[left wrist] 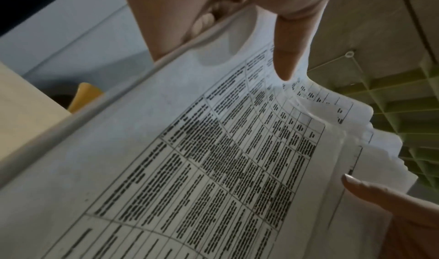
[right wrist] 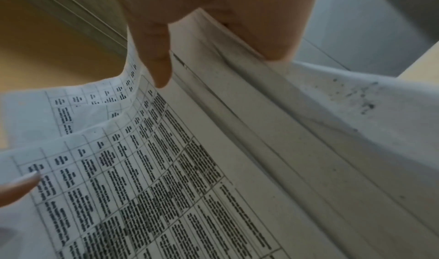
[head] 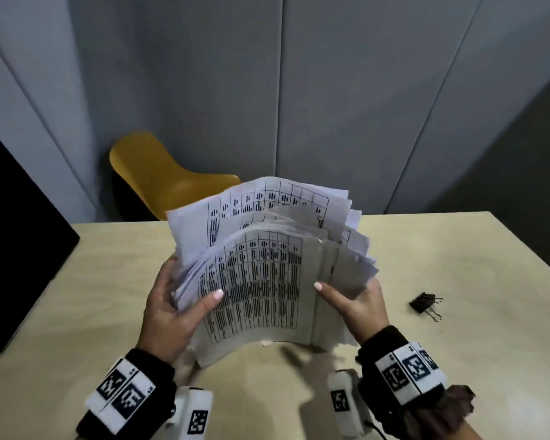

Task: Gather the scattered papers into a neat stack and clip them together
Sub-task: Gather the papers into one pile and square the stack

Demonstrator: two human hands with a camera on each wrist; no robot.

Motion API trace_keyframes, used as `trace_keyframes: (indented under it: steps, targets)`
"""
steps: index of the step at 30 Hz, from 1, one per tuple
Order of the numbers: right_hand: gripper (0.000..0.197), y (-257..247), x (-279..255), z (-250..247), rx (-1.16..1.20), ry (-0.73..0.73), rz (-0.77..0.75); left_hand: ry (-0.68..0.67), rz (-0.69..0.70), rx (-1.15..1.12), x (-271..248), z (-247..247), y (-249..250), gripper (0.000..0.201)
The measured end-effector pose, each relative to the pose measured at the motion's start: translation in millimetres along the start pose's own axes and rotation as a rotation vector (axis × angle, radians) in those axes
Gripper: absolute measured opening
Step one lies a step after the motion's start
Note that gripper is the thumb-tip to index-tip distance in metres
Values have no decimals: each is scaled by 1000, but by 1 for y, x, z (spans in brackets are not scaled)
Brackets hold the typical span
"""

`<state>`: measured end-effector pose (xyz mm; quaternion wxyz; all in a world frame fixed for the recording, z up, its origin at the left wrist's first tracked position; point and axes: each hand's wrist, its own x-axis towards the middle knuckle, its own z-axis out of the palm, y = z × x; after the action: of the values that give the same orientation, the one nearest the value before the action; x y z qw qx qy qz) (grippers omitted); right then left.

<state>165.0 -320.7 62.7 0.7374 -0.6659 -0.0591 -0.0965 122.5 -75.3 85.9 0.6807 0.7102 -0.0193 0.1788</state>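
Both hands hold the sheaf of printed papers upright, bottom edge just above or on the light wooden table — can't tell which. Left hand clamps the left side, thumb across the front sheet, fingers behind. Right hand clamps the right side likewise. Sheets aren't flush yet: tops fan out unevenly, right edges stagger, front page bows fwd.

To square it well, I'd loosen the grip w/o letting go, tap the bottom edge on the table so sheets drop level, then turn & tap a side edge. Keep thumbs light; a hard pinch locks in the misalignment.

Black binder clip lies on the table to the right, well apart from the papers, not yet used.
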Motion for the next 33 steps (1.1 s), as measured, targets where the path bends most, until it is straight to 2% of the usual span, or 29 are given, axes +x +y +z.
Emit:
trace_keyframes:
  steps: [3,7,10,11,13,16,17,18,20,21,23,25,27,29,33]
  targets:
    - [29,2,3,9,-18,-7,-25,30,18,22,3,7,-3,43]
    - [27,3,1,8,29,-24,-3,83,-27,-41,5,4,-8,51]
    - [35,7,-1,-3,95,-63,92,36,-71,-99,5,-12,-19,62]
    - [35,9,-1,-4,87,-73,113,10,-105,-89,3,-11,-20,59]
    - [33,12,-2,2,57,-53,112,26,-147,-48,1,0,-20,38]
    - [33,5,-2,12,107,-8,81,83,-98,-24,3,8,-13,31]
    - [36,1,-1,9,153,7,72,97,-58,-36,6,5,-11,33]
    - [38,-4,0,4,205,22,66,82,-30,-80,10,1,-10,46]
    - [48,-11,1,-7,235,31,10,19,2,-198,15,-10,-8,84]
    - [52,-15,0,-9,210,13,-24,-12,-2,-242,14,-10,-3,92]
    - [47,-18,-2,-6,176,-33,-70,-89,1,-244,9,-1,7,87]
    - [43,-18,-2,-2,171,-62,-79,-69,27,-145,5,8,11,84]
    - [62,-13,1,-3,175,-53,-56,-15,22,-140,7,4,5,91]
    - [71,-8,3,-7,166,-11,-22,14,1,-179,11,-2,0,97]
    - [59,-3,4,3,65,-40,-14,-43,-1,-124,8,7,1,99]
